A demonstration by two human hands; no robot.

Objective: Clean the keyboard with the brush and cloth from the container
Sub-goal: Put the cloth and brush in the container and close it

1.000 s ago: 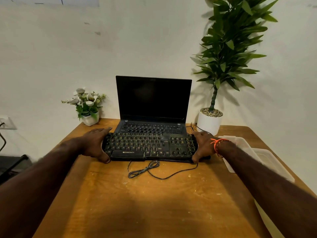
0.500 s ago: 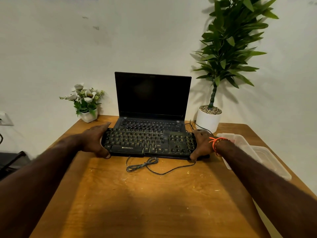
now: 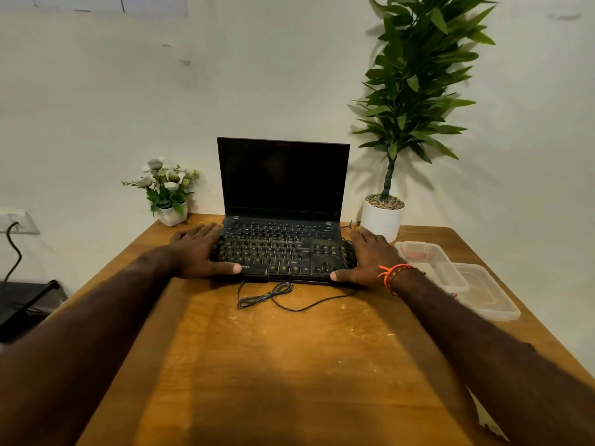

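Keyboard: the black corded plastic keyboard sits in the middle of the frame, its far edge resting over the lower deck of the open black laptop.
Left hand: the left hand holds the keyboard's left end, fingers laid along the side, thumb hooked on the near edge.
Right hand: the right hand, an orange thread band at the wrist, holds the right end the same way.
Change: against the frames of a second ago, the thumbs have slid inward along the front edge and the keyboard looks pushed a little farther onto the laptop; the view has also tilted up.
Meaning: I judge this is still positioning, with no cleaning begun; neither hand carries a brush or cloth.
Container: the clear plastic lidded container lies right of centre, just beside the right wrist, with a second clear tub next to it; the contents are too blurred to name.
Cable: the dark coiled cable trails just below the keyboard's near edge.
Open room: the wooden table is broad and bare in the lower half of the frame.
Edges: the containers sit close to the table's right edge; the white potted green plant and small white flower pot crowd the far corners.
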